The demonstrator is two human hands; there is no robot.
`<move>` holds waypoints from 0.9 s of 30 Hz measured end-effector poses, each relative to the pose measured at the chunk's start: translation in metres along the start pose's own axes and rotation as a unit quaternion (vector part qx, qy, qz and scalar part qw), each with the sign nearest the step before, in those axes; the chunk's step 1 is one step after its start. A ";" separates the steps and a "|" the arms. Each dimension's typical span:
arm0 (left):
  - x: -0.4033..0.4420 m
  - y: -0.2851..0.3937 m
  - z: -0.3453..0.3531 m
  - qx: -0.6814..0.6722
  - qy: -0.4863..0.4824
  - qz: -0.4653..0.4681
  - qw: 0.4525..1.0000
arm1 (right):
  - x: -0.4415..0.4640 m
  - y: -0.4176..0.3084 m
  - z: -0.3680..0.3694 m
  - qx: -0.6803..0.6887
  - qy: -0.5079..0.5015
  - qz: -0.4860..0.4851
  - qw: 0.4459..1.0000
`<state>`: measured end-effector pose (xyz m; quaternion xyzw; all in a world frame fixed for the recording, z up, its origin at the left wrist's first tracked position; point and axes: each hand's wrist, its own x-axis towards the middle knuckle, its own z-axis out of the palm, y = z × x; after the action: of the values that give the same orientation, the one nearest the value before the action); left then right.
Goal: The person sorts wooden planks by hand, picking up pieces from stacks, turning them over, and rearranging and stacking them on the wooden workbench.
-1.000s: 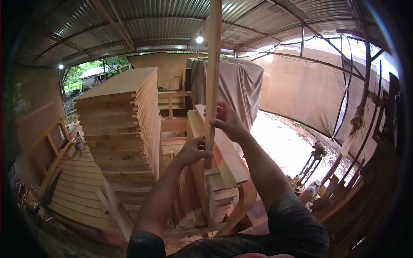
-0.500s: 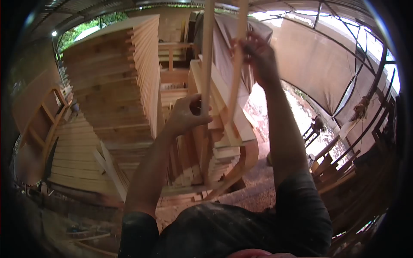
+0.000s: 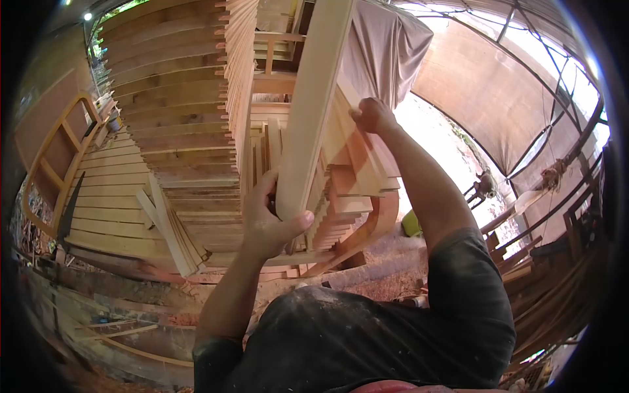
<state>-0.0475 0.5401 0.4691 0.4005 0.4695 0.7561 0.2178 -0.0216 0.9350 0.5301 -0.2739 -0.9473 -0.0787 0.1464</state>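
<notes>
A long, pale wooden board (image 3: 311, 105) rises at a slant in front of me, its broad face showing and its top beyond the upper edge of the view. My left hand (image 3: 272, 219) is wrapped round the board's lower end, thumb to the right. To the right of the board, my right hand (image 3: 375, 116) is closed above stacked planks (image 3: 367, 164). What its fingers hold, if anything, is hidden. Below the planks more boards are piled, beside a curved wooden piece (image 3: 373, 229).
A tall stack of boards (image 3: 177, 98) stands at left. Further left are a slatted wooden surface (image 3: 105, 216) and a wooden frame (image 3: 49, 170). A cloth cover (image 3: 386, 46) hangs behind the planks. Timber (image 3: 557, 288) lies at right, and a green object (image 3: 411, 224) sits low beside the pile.
The board at my left hand has turned from its narrow edge to its broad face. My right hand has come down from a raised strip to the planks. The view has tilted downward.
</notes>
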 end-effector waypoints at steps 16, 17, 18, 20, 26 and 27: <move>-0.069 0.124 -0.053 -0.022 0.111 0.114 0.987 | -0.014 -0.023 -0.028 0.018 -0.060 0.033 0.997; -0.076 0.124 -0.064 -0.016 0.112 0.133 0.985 | -0.018 -0.024 -0.029 0.020 -0.054 0.029 0.998; -0.085 0.125 -0.081 -0.007 0.116 0.151 0.982 | -0.018 -0.021 -0.028 0.023 -0.050 0.021 0.998; -0.107 0.127 -0.099 0.009 0.150 0.178 0.972 | -0.003 0.003 -0.001 -0.014 0.001 -0.056 0.998; -0.173 0.093 -0.173 0.065 0.323 0.201 0.922 | -0.035 -0.062 -0.047 0.071 -0.191 0.060 0.977; -0.183 0.080 -0.184 0.067 0.361 0.194 0.909 | -0.036 -0.065 -0.044 0.095 -0.192 0.074 0.974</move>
<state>-0.0861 0.2748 0.4229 0.1967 0.4788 0.8432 -0.1453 -0.0177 0.8528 0.5558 -0.3377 -0.9381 0.0770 -0.0069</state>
